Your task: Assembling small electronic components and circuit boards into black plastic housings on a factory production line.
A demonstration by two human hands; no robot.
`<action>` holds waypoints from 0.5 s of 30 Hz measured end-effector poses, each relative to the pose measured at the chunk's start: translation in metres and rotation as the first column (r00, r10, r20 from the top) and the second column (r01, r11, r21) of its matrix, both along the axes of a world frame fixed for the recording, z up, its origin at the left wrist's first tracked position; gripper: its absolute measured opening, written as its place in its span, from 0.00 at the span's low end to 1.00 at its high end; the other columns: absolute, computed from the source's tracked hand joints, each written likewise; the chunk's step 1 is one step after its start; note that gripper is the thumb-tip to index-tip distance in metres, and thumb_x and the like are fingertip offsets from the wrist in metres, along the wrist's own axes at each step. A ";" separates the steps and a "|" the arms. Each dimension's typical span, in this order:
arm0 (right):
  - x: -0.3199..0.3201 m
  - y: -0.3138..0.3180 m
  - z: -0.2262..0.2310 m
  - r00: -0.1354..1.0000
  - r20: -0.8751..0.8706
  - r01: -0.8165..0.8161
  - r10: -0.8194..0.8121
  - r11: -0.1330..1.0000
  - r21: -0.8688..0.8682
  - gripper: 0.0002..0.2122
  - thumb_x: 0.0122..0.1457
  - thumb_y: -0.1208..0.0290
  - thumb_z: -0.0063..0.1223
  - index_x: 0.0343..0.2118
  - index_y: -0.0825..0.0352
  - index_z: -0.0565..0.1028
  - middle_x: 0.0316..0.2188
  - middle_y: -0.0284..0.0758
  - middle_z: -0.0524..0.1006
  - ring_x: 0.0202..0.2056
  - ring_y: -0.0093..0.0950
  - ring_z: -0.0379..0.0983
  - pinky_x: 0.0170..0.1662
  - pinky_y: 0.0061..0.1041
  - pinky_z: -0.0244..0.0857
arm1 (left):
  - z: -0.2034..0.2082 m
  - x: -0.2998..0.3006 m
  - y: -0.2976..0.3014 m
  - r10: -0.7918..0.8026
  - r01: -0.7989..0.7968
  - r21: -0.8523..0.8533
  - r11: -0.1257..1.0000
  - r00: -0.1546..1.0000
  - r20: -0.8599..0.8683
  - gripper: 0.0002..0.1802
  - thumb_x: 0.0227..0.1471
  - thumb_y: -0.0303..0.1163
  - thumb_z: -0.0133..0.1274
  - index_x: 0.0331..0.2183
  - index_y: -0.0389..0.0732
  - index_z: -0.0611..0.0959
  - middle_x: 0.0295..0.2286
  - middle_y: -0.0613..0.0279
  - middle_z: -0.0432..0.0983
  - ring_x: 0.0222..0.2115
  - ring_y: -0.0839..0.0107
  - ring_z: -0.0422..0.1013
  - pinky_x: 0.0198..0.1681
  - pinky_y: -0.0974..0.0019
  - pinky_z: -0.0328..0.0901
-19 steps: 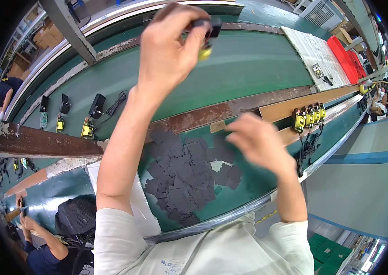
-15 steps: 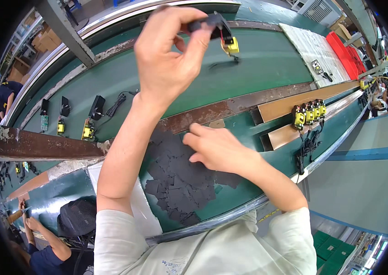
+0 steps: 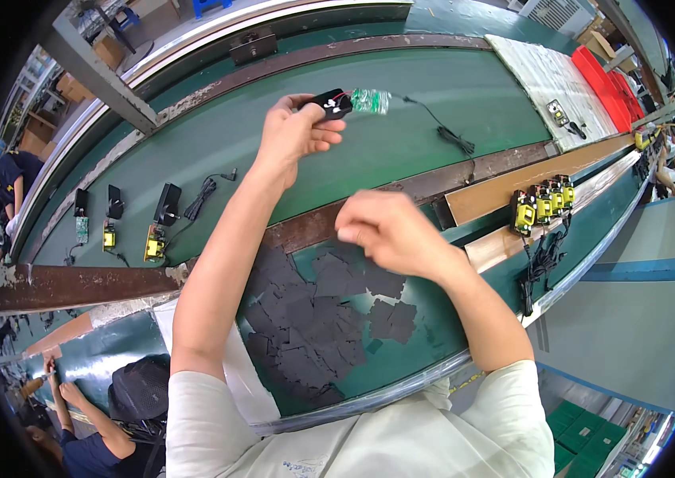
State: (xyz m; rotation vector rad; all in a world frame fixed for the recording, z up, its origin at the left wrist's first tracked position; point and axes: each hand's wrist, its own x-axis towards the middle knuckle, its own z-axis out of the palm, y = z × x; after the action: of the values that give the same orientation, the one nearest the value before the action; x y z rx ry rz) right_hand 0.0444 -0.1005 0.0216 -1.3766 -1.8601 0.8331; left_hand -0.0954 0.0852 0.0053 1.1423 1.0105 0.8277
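Over the green conveyor belt, my left hand (image 3: 293, 135) is closed on a black plastic adapter housing (image 3: 332, 103). Thin red wires join the housing to a circuit board (image 3: 371, 101) sticking out to its right, green solder side showing. A black cable (image 3: 455, 139) runs from the board's far end to a coil on the belt. My right hand (image 3: 385, 227) is curled, thumb against fingers, just above the far right of a loose pile of thin dark-grey square sheets (image 3: 313, 319). Whatever sits in its slightly blurred fingertips is hidden.
Adapter units (image 3: 160, 219) with yellow transformers lie on the belt at left. At right, several more (image 3: 540, 203) stand on a cardboard channel (image 3: 504, 195), cables bundled. A brown metal rail (image 3: 305, 229) divides belt and bench. A red bin (image 3: 604, 92) sits far right; co-workers (image 3: 90, 422) at left.
My left hand has come down and turned the housing, so the board now points right. My right hand has lifted off the sheets and curled; some sheets have shifted apart.
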 end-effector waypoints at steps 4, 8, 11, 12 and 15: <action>0.022 0.008 0.020 0.828 -0.376 0.358 -0.415 0.909 -0.214 0.04 0.68 0.75 0.63 0.38 0.68 0.78 0.25 0.27 0.78 0.25 0.16 0.76 0.24 0.20 0.66 | 0.013 0.008 -0.029 -0.280 0.298 -0.053 0.953 0.934 0.220 0.30 0.63 0.24 0.52 0.65 0.38 0.69 0.37 0.49 0.86 0.32 0.63 0.84 0.32 0.67 0.77; 0.042 0.016 0.027 0.717 -0.422 0.546 -0.555 0.823 -0.155 0.05 0.70 0.74 0.62 0.38 0.68 0.78 0.26 0.27 0.78 0.23 0.16 0.74 0.26 0.18 0.65 | 0.027 0.020 -0.065 -0.391 0.399 0.030 0.917 0.878 0.276 0.32 0.64 0.20 0.51 0.68 0.38 0.67 0.39 0.53 0.85 0.33 0.64 0.85 0.32 0.71 0.79; 0.035 0.017 0.015 0.751 -0.318 0.618 -0.579 0.785 0.029 0.05 0.70 0.74 0.61 0.39 0.69 0.79 0.26 0.28 0.78 0.26 0.16 0.74 0.29 0.17 0.66 | 0.040 0.021 -0.086 -0.485 0.480 0.077 0.874 0.850 0.206 0.28 0.67 0.26 0.55 0.66 0.39 0.71 0.40 0.53 0.85 0.31 0.66 0.84 0.27 0.72 0.76; 0.033 0.017 0.013 0.761 -0.264 0.636 -0.592 0.762 0.124 0.05 0.70 0.73 0.61 0.39 0.70 0.79 0.27 0.28 0.78 0.28 0.16 0.74 0.31 0.17 0.66 | 0.041 0.021 -0.086 -0.487 0.481 0.079 0.873 0.849 0.207 0.28 0.67 0.26 0.55 0.66 0.39 0.71 0.40 0.53 0.85 0.31 0.66 0.84 0.27 0.72 0.76; 0.031 0.015 0.015 0.766 -0.280 0.642 -0.578 0.708 0.294 0.06 0.71 0.71 0.60 0.41 0.70 0.81 0.28 0.28 0.78 0.32 0.16 0.74 0.35 0.18 0.67 | 0.040 0.016 -0.081 -0.427 0.420 0.087 0.904 0.900 0.092 0.24 0.68 0.35 0.60 0.61 0.40 0.76 0.37 0.56 0.85 0.27 0.70 0.83 0.22 0.74 0.72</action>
State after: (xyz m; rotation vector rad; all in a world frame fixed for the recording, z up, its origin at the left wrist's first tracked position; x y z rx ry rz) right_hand 0.0758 -0.0851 0.0362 -1.4796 -1.2042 0.2147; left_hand -0.0790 0.0047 0.0452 1.2983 0.6120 0.5658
